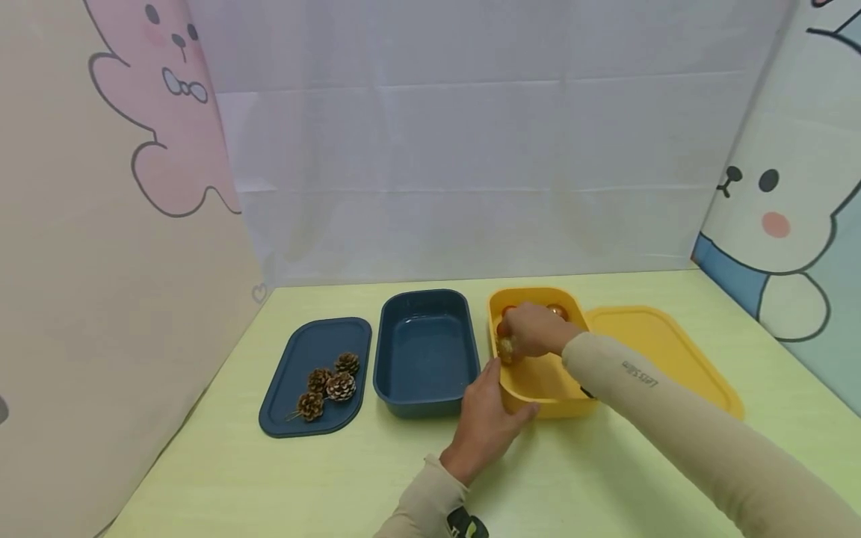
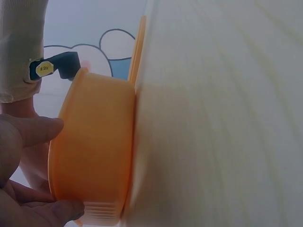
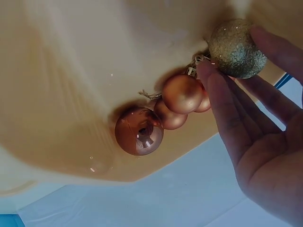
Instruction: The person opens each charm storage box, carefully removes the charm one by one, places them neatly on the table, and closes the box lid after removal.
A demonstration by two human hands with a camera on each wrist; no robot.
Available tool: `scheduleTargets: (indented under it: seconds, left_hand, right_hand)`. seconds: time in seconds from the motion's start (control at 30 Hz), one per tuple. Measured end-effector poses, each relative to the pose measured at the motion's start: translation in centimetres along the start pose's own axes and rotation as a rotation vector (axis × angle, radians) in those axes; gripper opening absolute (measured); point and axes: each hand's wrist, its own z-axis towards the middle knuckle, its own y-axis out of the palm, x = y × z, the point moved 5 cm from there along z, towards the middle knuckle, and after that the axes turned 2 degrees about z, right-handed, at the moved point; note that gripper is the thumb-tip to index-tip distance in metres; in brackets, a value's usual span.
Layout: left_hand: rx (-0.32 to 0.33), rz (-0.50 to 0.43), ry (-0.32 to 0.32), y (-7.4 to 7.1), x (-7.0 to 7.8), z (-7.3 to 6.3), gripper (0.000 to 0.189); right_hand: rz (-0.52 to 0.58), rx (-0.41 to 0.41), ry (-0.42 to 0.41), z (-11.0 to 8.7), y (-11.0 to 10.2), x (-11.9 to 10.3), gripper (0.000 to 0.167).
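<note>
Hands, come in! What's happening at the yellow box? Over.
Left hand touching corner of yellow box. Right hand inside, holding glittery gold ball. Copper balls close by; nothing obviously blocking.

It was a small screened-off tabletop set: a creased white sheet (image 1: 471, 149) stood behind a pale table (image 1: 235, 478), and panels with a cartoon pink bear (image 1: 178, 146) and a white animal (image 1: 783, 149) closed the sides. What building lay beyond could not be told.
</note>
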Motion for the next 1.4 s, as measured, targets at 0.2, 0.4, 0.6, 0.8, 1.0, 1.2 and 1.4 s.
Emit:
scheduleTargets:
  seconds: [0.2, 0.4, 0.6, 0.8, 1.0, 1.2, 1.4]
  left_hand:
    - [0.013, 0.012, 0.029, -0.1, 0.1, 0.1, 0.078]
    - [0.036, 0.026, 0.051, -0.3, 0.2, 0.1, 0.076]
    - [0.059, 0.046, 0.071, -0.3, 0.3, 0.2, 0.073]
    - [0.055, 0.031, 0.034, -0.3, 0.0, 0.2, 0.074]
    - [0.047, -0.038, -0.047, -0.4, -0.3, 0.4, 0.08]
    - [0.077, -0.05, -0.079, -0.4, -0.6, 0.4, 0.083]
    - [0.089, -0.048, -0.081, -0.3, -0.7, 0.3, 0.084]
  right_hand:
    - [0.03, -0.002, 0.022, -0.2, -0.5, 0.5, 0.028]
    - [0.088, 0.016, 0.014, -0.8, -1.5, 1.0, 0.031]
    - [0.122, 0.076, -0.031, -1.0, -1.8, 1.6, 0.036]
    - [0.164, 0.132, -0.063, -1.4, -3.1, 2.5, 0.036]
    - [0.313, 0.208, 0.011, -3.0, -6.2, 4.9, 0.04]
    - [0.44, 0.293, 0.111, -4.9, -7.7, 9.0, 0.052]
    - [0.481, 0.273, 0.243, -6.6, -6.4, 13.7, 0.063]
